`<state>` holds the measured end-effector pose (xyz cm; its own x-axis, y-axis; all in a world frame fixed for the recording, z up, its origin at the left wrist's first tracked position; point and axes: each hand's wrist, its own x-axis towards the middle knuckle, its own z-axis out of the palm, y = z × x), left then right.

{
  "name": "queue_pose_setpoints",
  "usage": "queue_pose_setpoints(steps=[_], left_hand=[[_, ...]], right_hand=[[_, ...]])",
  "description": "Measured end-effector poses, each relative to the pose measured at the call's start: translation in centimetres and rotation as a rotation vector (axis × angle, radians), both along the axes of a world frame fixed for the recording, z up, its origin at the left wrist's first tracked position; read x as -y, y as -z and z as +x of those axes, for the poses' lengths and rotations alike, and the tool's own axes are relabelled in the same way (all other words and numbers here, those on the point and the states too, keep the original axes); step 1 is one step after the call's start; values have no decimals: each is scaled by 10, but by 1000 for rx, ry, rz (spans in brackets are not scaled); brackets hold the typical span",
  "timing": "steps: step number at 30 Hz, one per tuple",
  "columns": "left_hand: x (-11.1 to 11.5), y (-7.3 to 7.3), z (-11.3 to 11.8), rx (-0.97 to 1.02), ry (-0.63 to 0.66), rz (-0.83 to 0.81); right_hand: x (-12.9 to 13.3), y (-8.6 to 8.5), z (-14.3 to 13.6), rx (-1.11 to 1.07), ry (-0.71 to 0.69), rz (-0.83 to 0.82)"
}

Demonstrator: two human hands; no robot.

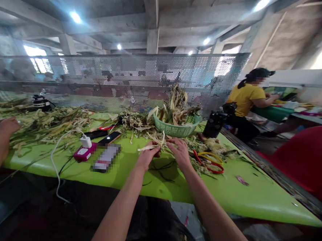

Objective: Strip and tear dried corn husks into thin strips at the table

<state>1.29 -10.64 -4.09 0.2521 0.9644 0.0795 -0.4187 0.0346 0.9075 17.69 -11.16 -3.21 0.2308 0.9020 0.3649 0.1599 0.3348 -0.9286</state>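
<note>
Near the middle of the table, my left hand [148,157] is closed on a pale strip of dried husk [146,147], which sticks out to the left of the fingers. A thin piece also stands up above the fingertips. Just to the right is my right hand [180,152], its fingers reaching left towards the husk with thumb and forefinger apart. Whether its fingertips touch the husk is hard to make out. Red-handled scissors [211,169] and a yellow-handled pair [210,158] lie right of my right hand, among plant scraps.
Behind my hands stands a green basket [174,128] of dried husks. A black container [214,123] is beside it. Phones [106,158] and a pink power socket [85,152] with a white cable lie left. A co-worker's hand [8,126] is far left; another person [246,94] sits right.
</note>
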Motion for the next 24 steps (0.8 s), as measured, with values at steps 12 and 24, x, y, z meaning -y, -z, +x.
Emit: queue_pose_setpoints(steps=[12, 24], left_hand=[[0, 8, 2, -240, 164, 203], [6, 1, 0, -333, 146, 306]], right_hand=[[0, 6, -8, -205, -152, -42], [-6, 7, -7, -71, 11, 37]])
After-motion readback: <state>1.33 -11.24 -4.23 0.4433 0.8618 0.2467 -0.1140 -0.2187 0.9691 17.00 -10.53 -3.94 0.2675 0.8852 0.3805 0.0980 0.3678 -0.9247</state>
